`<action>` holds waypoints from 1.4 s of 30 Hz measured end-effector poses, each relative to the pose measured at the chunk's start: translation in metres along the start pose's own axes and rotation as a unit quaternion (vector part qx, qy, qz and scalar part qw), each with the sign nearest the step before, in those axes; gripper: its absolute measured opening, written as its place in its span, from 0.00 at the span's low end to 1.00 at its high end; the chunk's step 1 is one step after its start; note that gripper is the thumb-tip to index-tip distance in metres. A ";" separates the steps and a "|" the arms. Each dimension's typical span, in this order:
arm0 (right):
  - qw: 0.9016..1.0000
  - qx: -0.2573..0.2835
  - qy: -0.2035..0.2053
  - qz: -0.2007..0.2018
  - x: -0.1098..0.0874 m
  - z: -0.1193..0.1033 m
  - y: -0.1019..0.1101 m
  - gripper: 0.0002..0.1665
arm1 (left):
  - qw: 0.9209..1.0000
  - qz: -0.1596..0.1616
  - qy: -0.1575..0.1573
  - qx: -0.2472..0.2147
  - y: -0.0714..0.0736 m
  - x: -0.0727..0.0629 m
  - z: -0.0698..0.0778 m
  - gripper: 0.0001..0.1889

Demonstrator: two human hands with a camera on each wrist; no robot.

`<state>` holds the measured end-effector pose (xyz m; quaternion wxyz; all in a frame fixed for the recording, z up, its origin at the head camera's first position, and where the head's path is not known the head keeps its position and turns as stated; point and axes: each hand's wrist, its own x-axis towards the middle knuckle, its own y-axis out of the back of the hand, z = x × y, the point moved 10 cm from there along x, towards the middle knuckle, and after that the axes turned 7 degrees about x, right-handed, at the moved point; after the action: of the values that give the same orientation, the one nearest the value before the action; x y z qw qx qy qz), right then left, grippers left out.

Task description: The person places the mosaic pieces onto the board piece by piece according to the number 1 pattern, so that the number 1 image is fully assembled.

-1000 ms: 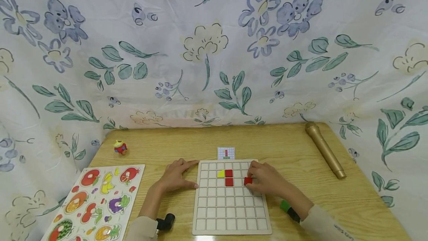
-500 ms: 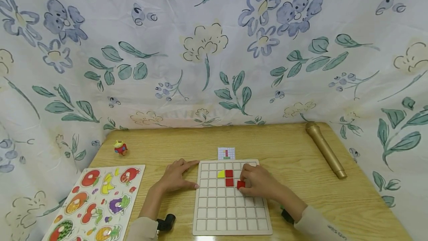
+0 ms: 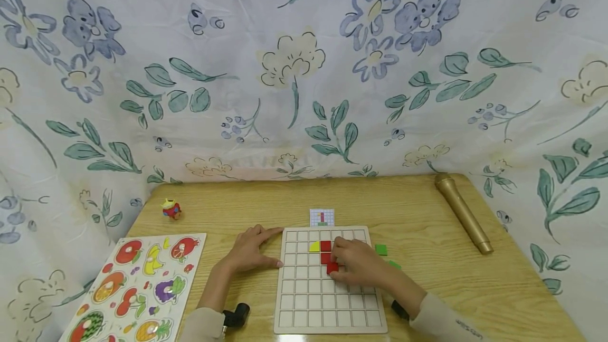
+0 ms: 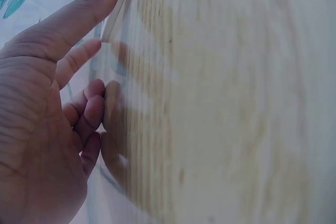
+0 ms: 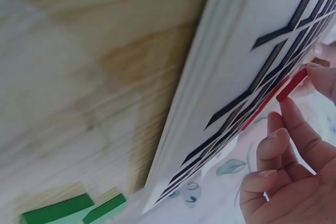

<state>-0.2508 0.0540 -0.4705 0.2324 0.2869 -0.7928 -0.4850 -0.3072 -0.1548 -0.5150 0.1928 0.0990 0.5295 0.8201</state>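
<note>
A pale grid board (image 3: 304, 318) lies on the table. On it a yellow tile (image 3: 314, 247) sits left of a red tile (image 3: 325, 246), and another red tile (image 3: 325, 258) sits below. My right hand (image 3: 358, 264) pinches a further red square tile (image 3: 332, 268) between thumb and finger, just below that column; in the right wrist view the held tile (image 5: 292, 84) is tilted over the grid. My left hand (image 3: 252, 249) rests at the board's left edge, thumb and index finger spread and touching it. In the left wrist view my left hand (image 4: 39, 114) shows its other fingers bent.
A small pattern card (image 3: 322, 217) lies behind the board. Green tiles (image 3: 381, 249) lie to its right, partly behind my right arm. A fruit puzzle (image 3: 138, 284) and a toy figure (image 3: 171, 209) are at left. A gold microphone (image 3: 463, 214) lies at right.
My right hand has carried the red tile leftward and slightly down across the board to beside the red column. Green tiles at the right have come into view. My left hand has stayed still.
</note>
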 end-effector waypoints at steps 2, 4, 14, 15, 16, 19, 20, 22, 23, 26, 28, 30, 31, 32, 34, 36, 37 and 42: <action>1.000 0.001 0.001 -0.002 0.001 -0.002 -0.001 0.13 | 1.000 0.000 -0.001 -0.002 0.000 0.000 0.000 0.46; 1.000 -0.003 0.002 -0.003 0.001 -0.002 -0.004 0.13 | 1.000 0.001 -0.002 -0.004 0.000 0.000 0.001 0.46; 1.000 -0.026 0.006 0.003 0.001 -0.004 -0.008 0.14 | 1.000 -0.001 0.003 0.000 0.000 0.000 -0.001 0.46; 1.000 -0.027 0.005 0.003 0.001 -0.004 -0.008 0.14 | 1.000 -0.001 0.004 0.001 0.000 0.000 -0.001 0.47; 1.000 -0.028 0.006 0.004 0.001 -0.004 -0.008 0.13 | 1.000 -0.002 0.003 0.002 0.000 0.000 -0.001 0.47; 1.000 -0.026 0.008 0.008 0.001 -0.005 -0.008 0.13 | 1.000 -0.002 0.003 0.001 0.000 0.000 -0.002 0.47; 1.000 -0.025 0.008 0.008 0.001 -0.005 -0.008 0.13 | 1.000 -0.004 0.004 0.002 -0.001 0.000 -0.002 0.47; 1.000 -0.024 0.008 0.007 0.001 -0.005 -0.009 0.12 | 1.000 -0.004 0.006 0.002 -0.001 0.000 -0.003 0.47; 1.000 -0.024 0.008 0.007 0.002 -0.005 -0.009 0.12 | 1.000 -0.004 0.007 0.001 -0.001 0.000 -0.003 0.47; 0.999 -0.032 0.012 0.006 0.002 -0.006 -0.010 0.12 | 1.000 -0.005 0.009 0.002 -0.002 0.001 -0.004 0.46; 0.999 -0.040 0.015 0.007 0.002 -0.007 -0.010 0.13 | 1.000 -0.004 0.008 0.003 -0.002 0.001 -0.004 0.46; 0.999 -0.046 0.018 0.008 0.002 -0.009 -0.010 0.14 | 1.000 -0.003 0.008 0.003 -0.002 0.001 -0.004 0.46; 0.999 -0.048 0.019 0.009 0.002 -0.009 -0.010 0.14 | 1.000 -0.003 0.007 0.003 -0.002 0.001 -0.004 0.47; 0.998 -0.050 0.021 0.010 0.002 -0.009 -0.010 0.14 | 1.000 -0.003 0.007 0.003 -0.003 0.001 -0.005 0.46; 0.998 -0.050 0.021 0.011 0.002 -0.009 -0.009 0.14 | 1.000 -0.004 0.008 0.003 -0.003 0.001 -0.005 0.46; 0.998 -0.050 0.020 0.012 0.002 -0.009 -0.010 0.14 | 1.000 -0.005 0.009 0.002 -0.003 0.001 -0.005 0.46; 0.999 -0.049 0.020 0.011 0.002 -0.009 -0.010 0.14 | 1.000 -0.005 0.009 0.002 -0.003 0.001 -0.004 0.46; 0.999 -0.048 0.016 0.006 0.001 -0.008 -0.010 0.14 | 1.000 -0.001 0.006 0.002 -0.002 0.000 -0.002 0.46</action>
<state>-0.2443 0.0445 -0.4765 0.2614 0.2782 -0.7665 -0.5165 -0.3073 -0.1558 -0.5172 0.1899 0.0939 0.5326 0.8195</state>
